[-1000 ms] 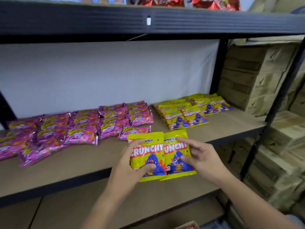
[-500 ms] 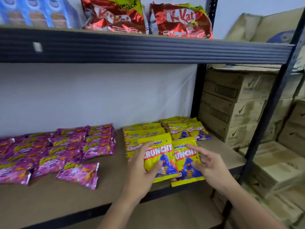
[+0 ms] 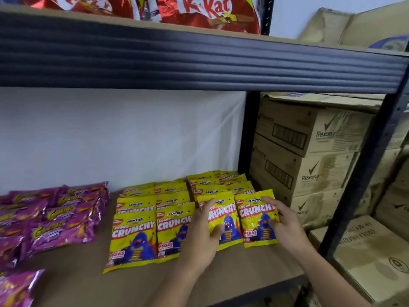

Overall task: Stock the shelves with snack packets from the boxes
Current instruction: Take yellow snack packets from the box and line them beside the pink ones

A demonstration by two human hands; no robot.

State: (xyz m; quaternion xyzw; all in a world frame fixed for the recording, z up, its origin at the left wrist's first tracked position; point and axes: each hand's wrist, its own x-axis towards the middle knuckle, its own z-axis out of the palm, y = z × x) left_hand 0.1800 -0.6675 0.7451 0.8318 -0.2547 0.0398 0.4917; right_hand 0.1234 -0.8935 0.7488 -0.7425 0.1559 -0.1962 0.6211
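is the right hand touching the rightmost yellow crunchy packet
Touching. The head view shows the right hand with fingers curled over the right edge of the rightmost yellow Crunchy packet, covering part of its print, with no gap visible.

KitKat bags (image 3: 199,12) cropped; left-hand (image 3: 202,238) grip unclear.

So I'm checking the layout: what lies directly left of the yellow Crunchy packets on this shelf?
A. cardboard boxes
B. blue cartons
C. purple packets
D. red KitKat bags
C: the purple packets lie left of the Crunchy packets on the shelf.
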